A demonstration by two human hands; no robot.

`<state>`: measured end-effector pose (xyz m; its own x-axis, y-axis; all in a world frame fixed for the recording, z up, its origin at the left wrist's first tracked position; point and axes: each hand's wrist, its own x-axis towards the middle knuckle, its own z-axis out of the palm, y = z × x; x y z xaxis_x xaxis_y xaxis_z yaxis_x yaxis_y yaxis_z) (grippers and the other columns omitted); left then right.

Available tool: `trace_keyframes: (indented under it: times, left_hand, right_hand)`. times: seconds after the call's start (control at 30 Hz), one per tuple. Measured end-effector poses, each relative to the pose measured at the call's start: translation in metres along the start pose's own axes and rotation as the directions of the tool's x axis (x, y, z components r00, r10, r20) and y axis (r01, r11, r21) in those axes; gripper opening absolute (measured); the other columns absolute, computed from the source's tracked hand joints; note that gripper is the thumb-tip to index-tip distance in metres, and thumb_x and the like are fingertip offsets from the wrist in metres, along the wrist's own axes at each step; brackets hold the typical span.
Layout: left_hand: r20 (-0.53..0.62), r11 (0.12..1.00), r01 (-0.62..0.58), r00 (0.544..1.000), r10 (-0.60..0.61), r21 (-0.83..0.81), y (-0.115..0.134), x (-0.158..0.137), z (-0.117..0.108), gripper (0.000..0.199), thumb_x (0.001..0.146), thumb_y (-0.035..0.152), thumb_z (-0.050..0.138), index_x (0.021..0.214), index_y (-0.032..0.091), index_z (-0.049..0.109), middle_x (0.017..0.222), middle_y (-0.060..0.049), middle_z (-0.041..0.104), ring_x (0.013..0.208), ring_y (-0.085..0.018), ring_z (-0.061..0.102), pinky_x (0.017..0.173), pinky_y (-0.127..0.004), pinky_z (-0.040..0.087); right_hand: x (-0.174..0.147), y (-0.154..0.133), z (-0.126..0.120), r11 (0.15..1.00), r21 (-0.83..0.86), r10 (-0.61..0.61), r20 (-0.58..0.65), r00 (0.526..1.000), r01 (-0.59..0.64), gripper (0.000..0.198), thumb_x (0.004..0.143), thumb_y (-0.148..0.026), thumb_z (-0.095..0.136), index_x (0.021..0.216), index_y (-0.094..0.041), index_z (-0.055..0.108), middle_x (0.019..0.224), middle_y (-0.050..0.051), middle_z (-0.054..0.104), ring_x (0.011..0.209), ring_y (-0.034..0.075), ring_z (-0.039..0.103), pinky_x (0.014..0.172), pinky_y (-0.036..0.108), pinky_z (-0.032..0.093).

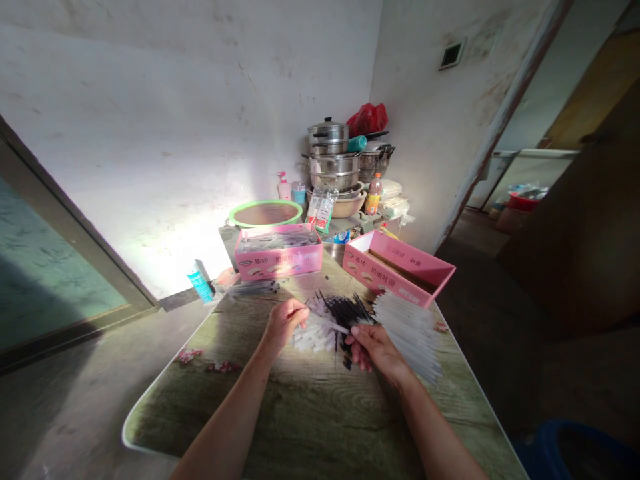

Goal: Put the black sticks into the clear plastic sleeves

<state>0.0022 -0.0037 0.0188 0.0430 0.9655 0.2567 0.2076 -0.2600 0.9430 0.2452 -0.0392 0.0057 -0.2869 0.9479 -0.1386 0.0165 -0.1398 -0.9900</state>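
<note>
A slim white plastic tube [334, 325] spans the gap between my hands, above the table. My left hand [285, 323] pinches at its thin left end; that fingertip grip is too small to see clearly. My right hand [373, 347] grips the right end between thumb and fingers. Beneath the hands lie a pile of short white plastic pieces [315, 339] and a bundle of thin black sticks [350, 309]. To the right of my right hand, many long translucent tubes [407, 333] are laid side by side.
Two pink boxes stand at the table's far side: the left box [280, 263] holds clear thin pieces, the right box [400, 283] shows its brown bottom. More clear pieces [255, 287] lie before the left box. Behind are a green-rimmed sieve [266, 203], stacked steel pots [334, 163] and a bottle [373, 195].
</note>
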Motion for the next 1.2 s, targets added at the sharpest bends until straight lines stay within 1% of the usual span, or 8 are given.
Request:
trace_keyframes:
  times: [0.07, 0.17, 0.3, 0.47, 0.63, 0.83, 1.03, 1.2]
  left_hand:
    - [0.01, 1.0, -0.001, 1.0, 0.001, -0.011, -0.001, 0.0, 0.0, 0.017, 0.078, 0.028, 0.06, 0.066, 0.016, 0.061, 0.055, 0.0, 0.059, 0.055, -0.013, 0.053, 0.057, -0.024, 0.038]
    - [0.013, 1.0, -0.001, 1.0, 0.001, -0.026, -0.003, 0.0, 0.0, 0.016, 0.079, 0.027, 0.059, 0.069, 0.016, 0.062, 0.055, 0.001, 0.06, 0.055, -0.013, 0.053, 0.057, -0.024, 0.039]
    - [0.001, 1.0, 0.005, 1.0, -0.005, -0.008, -0.002, 0.0, 0.0, 0.015, 0.079, 0.028, 0.059, 0.068, 0.017, 0.062, 0.055, 0.001, 0.06, 0.054, -0.013, 0.053, 0.056, -0.025, 0.038]
    - [0.013, 1.0, -0.002, 1.0, 0.002, -0.006, -0.002, 0.001, 0.0, 0.015, 0.078, 0.027, 0.06, 0.065, 0.019, 0.061, 0.055, 0.0, 0.06, 0.054, -0.014, 0.054, 0.055, -0.027, 0.04]
    - [0.004, 1.0, 0.002, 1.0, -0.002, 0.01, -0.002, 0.001, -0.001, 0.013, 0.077, 0.026, 0.06, 0.066, 0.021, 0.062, 0.055, 0.0, 0.06, 0.054, -0.015, 0.055, 0.054, -0.028, 0.041]
    - [-0.073, 0.999, -0.011, 0.997, 0.014, 0.047, -0.003, 0.002, -0.005, 0.016, 0.079, 0.027, 0.059, 0.065, 0.02, 0.061, 0.053, 0.002, 0.058, 0.053, -0.014, 0.053, 0.056, -0.026, 0.04]
    - [-0.197, 0.998, 0.035, 0.98, -0.023, 0.055, -0.004, 0.004, -0.01, 0.019, 0.08, 0.028, 0.055, 0.064, 0.018, 0.058, 0.052, 0.004, 0.056, 0.053, -0.011, 0.05, 0.055, -0.022, 0.038]
    - [-0.206, 0.997, 0.033, 0.978, -0.019, 0.066, -0.003, 0.003, -0.01, 0.017, 0.079, 0.027, 0.056, 0.065, 0.017, 0.059, 0.053, 0.004, 0.056, 0.054, -0.011, 0.054, 0.057, -0.021, 0.04]
  right_hand:
    - [0.0, 0.0, 0.0, 1.0, 0.006, -0.008, -0.01, 1.0, 0.008, 0.041, 0.077, -0.056, 0.063, 0.077, -0.015, 0.059, 0.051, -0.003, 0.06, 0.035, 0.007, 0.048, 0.033, 0.017, 0.029]
    - [-0.001, -0.001, 0.0, 0.999, 0.033, -0.022, -0.04, 0.999, 0.023, 0.041, 0.066, -0.048, 0.076, 0.085, -0.017, 0.057, 0.054, -0.005, 0.062, 0.037, 0.008, 0.05, 0.034, 0.017, 0.03]
    - [-0.001, -0.002, 0.001, 1.0, 0.007, 0.011, 0.013, 1.0, -0.012, 0.042, 0.077, -0.058, 0.062, 0.081, -0.015, 0.059, 0.052, -0.002, 0.063, 0.035, 0.008, 0.049, 0.032, 0.018, 0.029]
    - [-0.001, -0.002, 0.001, 1.0, 0.029, -0.01, -0.046, 0.999, 0.012, 0.04, 0.066, -0.05, 0.075, 0.081, -0.017, 0.057, 0.054, -0.004, 0.063, 0.037, 0.008, 0.051, 0.033, 0.018, 0.032]
    - [-0.001, -0.002, 0.003, 0.999, 0.016, 0.035, 0.021, 0.999, -0.036, 0.042, 0.076, -0.057, 0.062, 0.078, -0.015, 0.059, 0.052, -0.002, 0.063, 0.036, 0.009, 0.05, 0.032, 0.018, 0.03]
    - [-0.001, -0.006, -0.003, 1.0, 0.023, 0.001, -0.154, 0.988, 0.002, 0.035, 0.061, -0.04, 0.077, 0.076, -0.017, 0.056, 0.051, -0.004, 0.061, 0.036, 0.008, 0.049, 0.033, 0.018, 0.03]
    - [0.002, -0.006, -0.012, 0.992, -0.128, -0.05, -0.27, 0.962, 0.016, 0.026, 0.065, -0.039, 0.071, 0.074, -0.017, 0.059, 0.047, -0.005, 0.055, 0.036, 0.009, 0.043, 0.037, 0.021, 0.032]
    - [0.008, 0.005, -0.013, 0.882, -0.462, -0.253, -0.301, 0.919, 0.091, 0.018, 0.07, -0.035, 0.064, 0.071, -0.017, 0.066, 0.054, 0.0, 0.06, 0.047, 0.014, 0.053, 0.046, 0.025, 0.038]
